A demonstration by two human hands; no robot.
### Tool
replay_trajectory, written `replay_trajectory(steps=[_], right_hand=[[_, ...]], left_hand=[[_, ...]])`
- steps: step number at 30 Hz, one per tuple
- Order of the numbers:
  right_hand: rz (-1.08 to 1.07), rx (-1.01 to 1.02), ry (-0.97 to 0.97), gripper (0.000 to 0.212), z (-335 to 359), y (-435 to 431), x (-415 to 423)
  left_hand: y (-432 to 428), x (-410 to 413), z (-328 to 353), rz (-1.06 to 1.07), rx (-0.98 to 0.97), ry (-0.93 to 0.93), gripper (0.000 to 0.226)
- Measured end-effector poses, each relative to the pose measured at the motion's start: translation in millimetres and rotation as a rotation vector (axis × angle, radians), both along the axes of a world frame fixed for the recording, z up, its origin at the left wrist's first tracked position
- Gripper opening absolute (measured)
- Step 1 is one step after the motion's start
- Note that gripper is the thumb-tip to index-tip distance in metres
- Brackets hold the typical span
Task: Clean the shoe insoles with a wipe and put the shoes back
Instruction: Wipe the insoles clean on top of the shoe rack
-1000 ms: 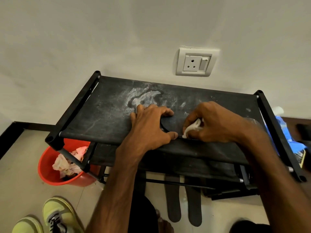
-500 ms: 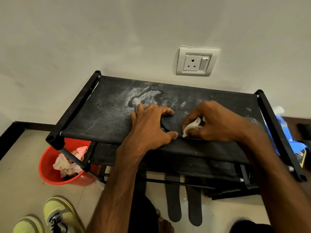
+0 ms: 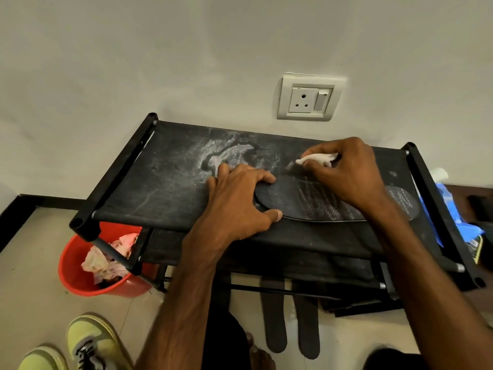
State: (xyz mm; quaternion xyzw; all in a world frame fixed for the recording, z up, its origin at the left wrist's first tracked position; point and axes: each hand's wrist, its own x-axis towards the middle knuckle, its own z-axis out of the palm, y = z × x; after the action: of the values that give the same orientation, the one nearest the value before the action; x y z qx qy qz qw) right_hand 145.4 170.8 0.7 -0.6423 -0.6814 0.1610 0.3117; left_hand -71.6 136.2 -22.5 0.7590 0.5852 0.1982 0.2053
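Note:
A black insole (image 3: 306, 202) with a woven pattern lies flat on the top fabric shelf of a black shoe rack (image 3: 165, 180). My left hand (image 3: 237, 206) grips its left end, fingers curled over the far edge and thumb at the near edge. My right hand (image 3: 346, 172) pinches a crumpled white wipe (image 3: 317, 158) above the shelf, just beyond the insole's far edge; its wrist crosses the insole's right part. Two more black insoles (image 3: 289, 316) lie on the floor under the rack. A pair of yellow-green shoes (image 3: 88, 343) stands at the bottom left.
A red bucket (image 3: 80, 279) holding used pink and white wipes sits on the floor under the rack's left corner. A wall socket (image 3: 306, 98) is above the rack. Blue packaging (image 3: 450, 212) lies to the rack's right. White dusty marks cover the shelf fabric.
My right hand has moved with the wipe off the insole, up and toward the wall, uncovering the insole's patterned surface. My left hand stays on the insole's left end.

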Motion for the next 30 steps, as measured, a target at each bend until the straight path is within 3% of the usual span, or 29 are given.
replay_trajectory(steps=[7,13,16,21,26,30], right_hand=[[0.158,-0.079,-0.11,0.02,-1,-1,1],[0.141,-0.095,-0.272,0.023,-6,0,-15],[0.19,-0.093,-0.279,0.023,-6,-1,-16],[0.074,-0.086,-0.311,0.02,-4,3,-6],[0.224,-0.105,-0.303,0.024,-5,0,-19],[0.133,-0.089,-0.314,0.024,-2,2,-16]], left_hand=[[-1,16,-2,-0.018,0.06,-0.041,0.083],[1,15,-7,-0.024,0.041,-0.043,0.082],[1,16,-7,-0.023,0.035,-0.04,0.083],[1,16,-7,-0.022,0.033,-0.053,0.087],[2,16,-8,-0.023,0.023,-0.039,0.084],[2,16,-8,-0.022,0.018,-0.043,0.086]])
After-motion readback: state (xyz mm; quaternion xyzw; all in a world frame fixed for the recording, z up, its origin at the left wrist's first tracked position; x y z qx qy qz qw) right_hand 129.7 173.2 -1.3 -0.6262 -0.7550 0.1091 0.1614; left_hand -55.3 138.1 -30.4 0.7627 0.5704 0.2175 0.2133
